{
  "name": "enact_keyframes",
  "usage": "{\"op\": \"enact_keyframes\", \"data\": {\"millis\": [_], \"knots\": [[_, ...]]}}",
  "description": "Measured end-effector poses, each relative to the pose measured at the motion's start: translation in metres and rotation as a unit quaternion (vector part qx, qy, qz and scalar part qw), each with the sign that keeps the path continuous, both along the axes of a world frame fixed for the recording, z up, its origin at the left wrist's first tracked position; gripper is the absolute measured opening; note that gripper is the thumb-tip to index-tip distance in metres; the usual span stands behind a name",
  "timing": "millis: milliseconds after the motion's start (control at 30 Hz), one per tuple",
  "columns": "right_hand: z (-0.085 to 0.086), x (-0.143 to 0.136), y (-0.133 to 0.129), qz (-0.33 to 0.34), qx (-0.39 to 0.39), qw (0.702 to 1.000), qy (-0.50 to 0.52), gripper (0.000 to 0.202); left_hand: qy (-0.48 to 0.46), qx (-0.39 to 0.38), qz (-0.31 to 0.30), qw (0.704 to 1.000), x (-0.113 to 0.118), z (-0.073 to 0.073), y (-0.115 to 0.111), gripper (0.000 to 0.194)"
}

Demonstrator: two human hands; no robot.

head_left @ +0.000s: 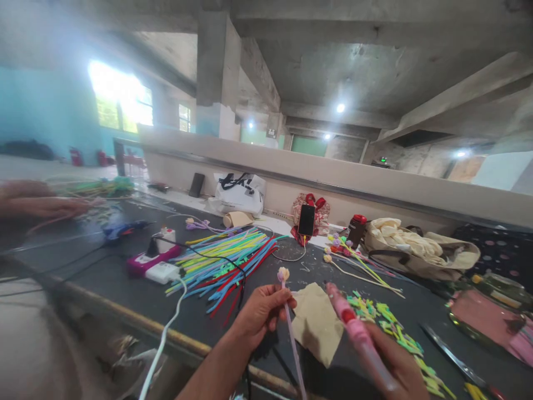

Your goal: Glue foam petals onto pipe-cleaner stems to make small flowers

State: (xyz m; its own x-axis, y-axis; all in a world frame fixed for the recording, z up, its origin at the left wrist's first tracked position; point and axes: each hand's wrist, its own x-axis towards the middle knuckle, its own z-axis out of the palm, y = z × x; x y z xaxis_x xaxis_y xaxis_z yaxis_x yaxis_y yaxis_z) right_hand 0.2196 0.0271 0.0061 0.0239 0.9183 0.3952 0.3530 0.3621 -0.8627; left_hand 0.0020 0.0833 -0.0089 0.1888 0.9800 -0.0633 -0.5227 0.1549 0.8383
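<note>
My left hand (260, 314) pinches a pale purple pipe-cleaner stem (293, 347) with a small cream and purple flower head (283, 274) on top. My right hand (395, 361) is wrapped round a pink tool (360, 333) that looks like a glue gun, its tip pointing up and left. Between the two hands a beige sheet (318, 322) lies on the dark table. Just right of the tool are short green and yellow pieces (385, 319).
Coloured pipe cleaners (233, 258) and a purple power strip (154, 264) with cables lie left. Scissors (453, 353) lie right. Behind stand a phone (306, 220), a dark bottle (356, 230) and a cloth bag (416, 247). Another person's hand (62, 206) shows at far left.
</note>
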Motion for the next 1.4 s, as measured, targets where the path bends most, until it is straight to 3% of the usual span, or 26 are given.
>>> {"op": "enact_keyframes", "data": {"millis": [67,133,267,333,400,500,600,867,1067,1233,1400], "knots": [[-0.007,0.011,0.011,0.040,0.070,0.983,-0.166,0.023,-0.014,-0.007,0.008,1.000,-0.001,0.000,0.001,0.020],[-0.015,0.020,0.020,0.090,0.089,0.945,-0.300,0.027,-0.026,-0.016,0.010,1.000,-0.002,0.000,0.000,0.019],[-0.019,0.026,0.029,0.127,0.096,0.892,-0.424,0.035,-0.050,-0.037,-0.007,0.998,-0.003,0.004,-0.008,0.018],[-0.012,0.023,0.028,0.129,0.119,0.892,-0.417,0.034,-0.062,-0.045,-0.025,0.997,-0.002,0.008,-0.015,0.019],[-0.001,0.014,0.024,0.131,0.126,0.913,-0.365,0.027,-0.072,-0.046,-0.048,0.995,0.000,0.012,-0.022,0.021],[0.018,-0.007,0.015,0.137,0.086,0.957,-0.239,0.016,-0.073,-0.041,-0.085,0.993,0.005,0.018,-0.034,0.026],[0.031,-0.031,0.009,0.151,0.082,0.979,-0.112,0.008,-0.072,-0.021,-0.115,0.991,0.011,0.021,-0.042,0.030],[0.034,-0.058,0.010,0.173,0.077,0.982,-0.027,0.008,-0.054,-0.008,-0.079,0.995,0.018,0.018,-0.047,0.023],[0.047,-0.049,0.015,0.211,-0.037,0.972,0.096,0.008,-0.037,-0.044,-0.104,0.993,0.014,0.022,-0.047,0.025],[0.067,-0.036,0.029,0.269,0.033,0.963,0.003,0.006,-0.036,-0.046,-0.129,0.990,0.008,0.024,-0.045,0.026],[0.079,-0.037,0.028,0.278,0.099,0.948,-0.123,0.007,-0.015,-0.047,-0.142,0.989,0.007,0.027,-0.046,0.023]]}}
